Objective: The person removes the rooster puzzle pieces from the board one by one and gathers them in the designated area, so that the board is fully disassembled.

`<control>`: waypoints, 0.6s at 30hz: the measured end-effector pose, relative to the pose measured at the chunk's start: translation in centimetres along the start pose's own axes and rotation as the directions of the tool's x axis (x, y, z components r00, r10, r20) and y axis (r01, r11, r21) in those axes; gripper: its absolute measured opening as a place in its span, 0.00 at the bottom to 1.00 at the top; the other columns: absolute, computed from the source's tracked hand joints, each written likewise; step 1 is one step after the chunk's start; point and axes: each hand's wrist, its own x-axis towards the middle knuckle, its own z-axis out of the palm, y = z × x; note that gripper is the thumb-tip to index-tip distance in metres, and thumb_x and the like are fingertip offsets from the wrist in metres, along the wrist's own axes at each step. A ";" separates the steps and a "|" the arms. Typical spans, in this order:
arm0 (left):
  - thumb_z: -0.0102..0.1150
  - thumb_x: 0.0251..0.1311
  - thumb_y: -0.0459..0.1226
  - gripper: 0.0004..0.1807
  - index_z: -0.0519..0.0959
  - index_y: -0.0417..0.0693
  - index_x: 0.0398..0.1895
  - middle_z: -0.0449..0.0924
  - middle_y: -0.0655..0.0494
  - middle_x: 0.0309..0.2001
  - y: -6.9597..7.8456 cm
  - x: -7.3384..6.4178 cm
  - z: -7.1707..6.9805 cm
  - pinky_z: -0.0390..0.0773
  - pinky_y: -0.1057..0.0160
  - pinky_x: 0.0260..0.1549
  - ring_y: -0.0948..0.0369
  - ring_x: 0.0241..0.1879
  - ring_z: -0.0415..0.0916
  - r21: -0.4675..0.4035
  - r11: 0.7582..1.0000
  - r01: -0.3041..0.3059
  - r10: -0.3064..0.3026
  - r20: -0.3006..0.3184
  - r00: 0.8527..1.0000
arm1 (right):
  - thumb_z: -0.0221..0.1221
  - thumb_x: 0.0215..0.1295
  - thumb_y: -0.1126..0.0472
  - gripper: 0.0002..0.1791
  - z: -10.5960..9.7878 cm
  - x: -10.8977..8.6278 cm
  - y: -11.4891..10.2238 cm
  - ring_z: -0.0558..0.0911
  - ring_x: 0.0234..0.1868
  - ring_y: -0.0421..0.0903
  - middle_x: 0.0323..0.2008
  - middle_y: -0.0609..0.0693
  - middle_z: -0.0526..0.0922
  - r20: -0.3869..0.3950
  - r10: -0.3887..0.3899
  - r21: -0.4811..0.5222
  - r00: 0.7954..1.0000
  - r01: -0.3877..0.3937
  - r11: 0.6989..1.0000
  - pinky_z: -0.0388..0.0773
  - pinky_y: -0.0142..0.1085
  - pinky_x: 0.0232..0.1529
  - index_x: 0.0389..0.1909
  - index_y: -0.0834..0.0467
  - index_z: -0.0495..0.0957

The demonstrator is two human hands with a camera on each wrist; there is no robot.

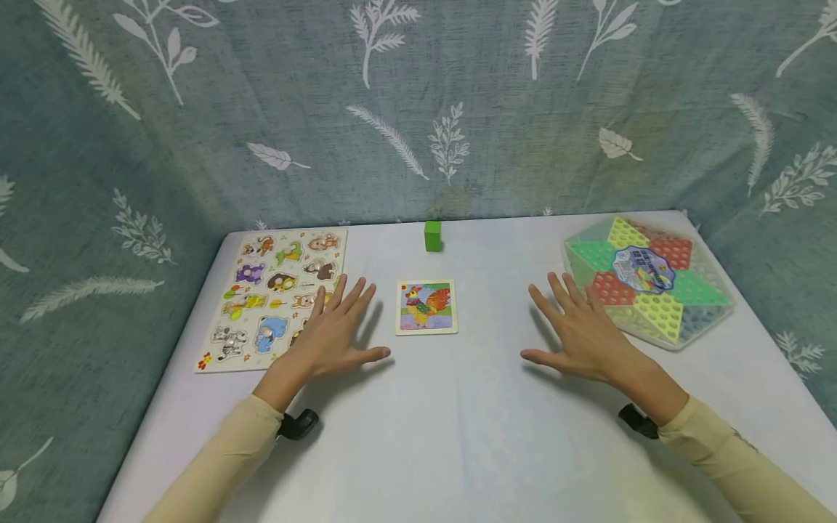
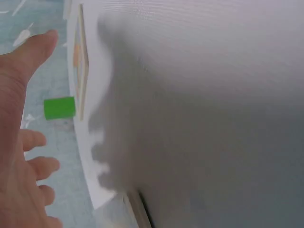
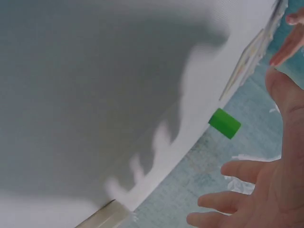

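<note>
My left hand (image 1: 335,335) hovers above the table with its fingers spread, holding nothing. Its fingertips overlap the right edge of an animal knob puzzle board (image 1: 269,294) in the head view. On the other side my right hand (image 1: 578,330) is also spread and holds nothing, beside a clear hexagonal Chinese checkers box (image 1: 706,319). Between the hands lies a small square rooster picture puzzle (image 1: 426,307). Behind that puzzle stands a green block (image 1: 433,236), which both wrist views also show.
A white-covered table (image 1: 458,436) carries all these things. Green-grey cloth with white leaf prints (image 1: 418,131) rises behind the table's far edge and along its left and right sides. A dark wrist camera (image 1: 299,424) sits at the left cuff, another (image 1: 638,421) at the right.
</note>
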 end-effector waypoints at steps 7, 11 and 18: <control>0.55 0.52 0.74 0.62 0.49 0.48 0.81 0.45 0.44 0.79 0.3 2.8 1.1 0.33 0.34 0.70 0.41 0.77 0.33 0.016 0.999 -0.044 0.044 0.017 0.999 | 0.60 0.57 0.26 0.58 -0.3 1.1 -0.6 0.52 0.74 0.70 0.74 0.71 0.54 0.011 -0.024 0.011 1.000 0.024 1.000 0.49 0.68 0.68 0.77 0.61 0.58; 0.57 0.52 0.73 0.61 0.51 0.48 0.81 0.45 0.44 0.79 0.2 4.0 1.5 0.32 0.36 0.70 0.42 0.78 0.33 -0.002 0.999 -0.055 0.055 0.017 0.998 | 0.60 0.56 0.26 0.58 -0.4 1.5 -0.9 0.52 0.75 0.69 0.74 0.70 0.55 -0.001 -0.026 0.012 1.000 0.026 1.000 0.49 0.67 0.69 0.77 0.60 0.58; 0.57 0.52 0.73 0.61 0.50 0.50 0.81 0.44 0.46 0.80 -0.1 4.9 2.1 0.31 0.36 0.71 0.42 0.78 0.31 -0.013 0.999 -0.040 0.040 0.065 0.997 | 0.60 0.57 0.26 0.58 -0.3 1.7 -0.8 0.51 0.75 0.69 0.74 0.70 0.54 0.004 -0.022 0.017 1.000 0.022 1.000 0.48 0.66 0.69 0.77 0.61 0.57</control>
